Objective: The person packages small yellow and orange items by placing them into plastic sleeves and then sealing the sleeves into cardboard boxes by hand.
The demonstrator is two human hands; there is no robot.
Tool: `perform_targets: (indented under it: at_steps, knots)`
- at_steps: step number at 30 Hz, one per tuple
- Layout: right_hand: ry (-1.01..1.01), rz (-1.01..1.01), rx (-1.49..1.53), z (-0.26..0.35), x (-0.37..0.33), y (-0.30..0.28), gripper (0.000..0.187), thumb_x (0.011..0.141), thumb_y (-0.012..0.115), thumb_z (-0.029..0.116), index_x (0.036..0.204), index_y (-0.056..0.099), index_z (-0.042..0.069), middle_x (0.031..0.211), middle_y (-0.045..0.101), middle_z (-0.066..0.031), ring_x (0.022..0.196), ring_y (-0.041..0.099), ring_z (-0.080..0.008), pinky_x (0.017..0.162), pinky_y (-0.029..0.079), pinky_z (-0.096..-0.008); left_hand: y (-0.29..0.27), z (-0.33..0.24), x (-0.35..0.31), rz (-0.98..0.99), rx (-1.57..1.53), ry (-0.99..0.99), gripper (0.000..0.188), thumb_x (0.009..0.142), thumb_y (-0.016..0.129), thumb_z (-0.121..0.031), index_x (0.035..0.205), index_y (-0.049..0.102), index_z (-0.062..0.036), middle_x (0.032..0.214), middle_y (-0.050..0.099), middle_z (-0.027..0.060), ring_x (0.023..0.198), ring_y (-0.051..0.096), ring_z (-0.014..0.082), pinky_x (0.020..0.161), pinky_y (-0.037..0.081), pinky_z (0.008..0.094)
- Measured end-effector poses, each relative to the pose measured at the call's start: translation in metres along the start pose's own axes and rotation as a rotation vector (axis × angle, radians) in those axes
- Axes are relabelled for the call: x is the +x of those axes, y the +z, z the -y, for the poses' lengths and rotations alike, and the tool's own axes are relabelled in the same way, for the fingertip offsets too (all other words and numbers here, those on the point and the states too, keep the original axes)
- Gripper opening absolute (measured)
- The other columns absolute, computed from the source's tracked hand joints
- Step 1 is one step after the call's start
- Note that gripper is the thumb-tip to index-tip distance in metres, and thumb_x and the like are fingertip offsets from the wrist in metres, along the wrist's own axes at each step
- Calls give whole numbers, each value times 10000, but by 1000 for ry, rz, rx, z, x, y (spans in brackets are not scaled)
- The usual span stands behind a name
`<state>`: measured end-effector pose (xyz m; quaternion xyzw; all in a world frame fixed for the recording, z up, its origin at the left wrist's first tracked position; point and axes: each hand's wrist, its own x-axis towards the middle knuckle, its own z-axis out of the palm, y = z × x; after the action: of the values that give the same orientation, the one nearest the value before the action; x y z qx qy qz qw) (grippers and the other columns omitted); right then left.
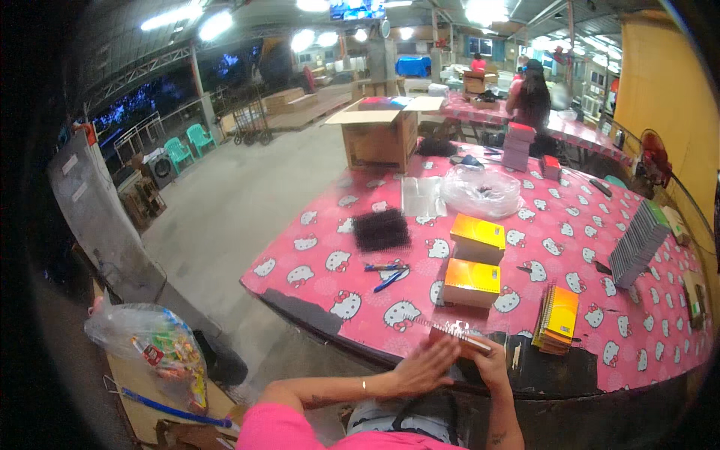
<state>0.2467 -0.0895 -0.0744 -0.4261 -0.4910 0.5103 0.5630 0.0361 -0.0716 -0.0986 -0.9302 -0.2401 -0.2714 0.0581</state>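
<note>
Close to the table's front edge, my right hand (491,364) grips a small spiral notebook (472,340) at its right end. My left hand (427,366) lies against the notebook's near side with its fingers stretched out. A thin wire coil (425,322) runs along the notebook's upper edge and sticks out past it to the left. Beyond my hands are two stacks of yellow-orange notebooks, a nearer stack (471,283) and a farther stack (478,238). A tilted pile of spiral-bound yellow notebooks (559,313) lies to the right.
On the pink patterned table (330,300) lie black coils (381,229), blue-handled pliers (388,280), a clear plastic bag (481,190) and a tall grey notebook stack (637,244). An open cardboard box (379,142) stands behind. A filled plastic bag (161,349) sits at left. A person (532,97) works farther back.
</note>
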Motion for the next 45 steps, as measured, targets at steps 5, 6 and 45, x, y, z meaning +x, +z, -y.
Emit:
perform_targets:
  at_steps: [5,6,45]
  knots:
    - [55,37,-162,30,-5,6,273,877,662,-6,1148,693,-19,1102,701,-82,996,637,-130,905,501,-288,-38,17,63,-23,337,-109,827,964,418,-591,1500,298,28,1597,236,207,1512,132,336,1184,-38,575]
    - [49,48,-137,28,-7,9,277,872,665,-7,1147,692,-21,1106,700,-77,1007,631,-130,908,498,-286,-32,12,49,-3,262,-36,822,968,422,-579,1506,283,27,1599,225,210,1513,124,336,1184,-37,574]
    - [-7,76,-212,62,-19,-22,290,915,682,127,1168,668,-13,1003,716,-78,962,641,-113,872,511,-289,-58,0,81,-98,-272,-114,175,898,677,-190,1059,674,-121,968,692,33,929,660,207,1157,152,564]
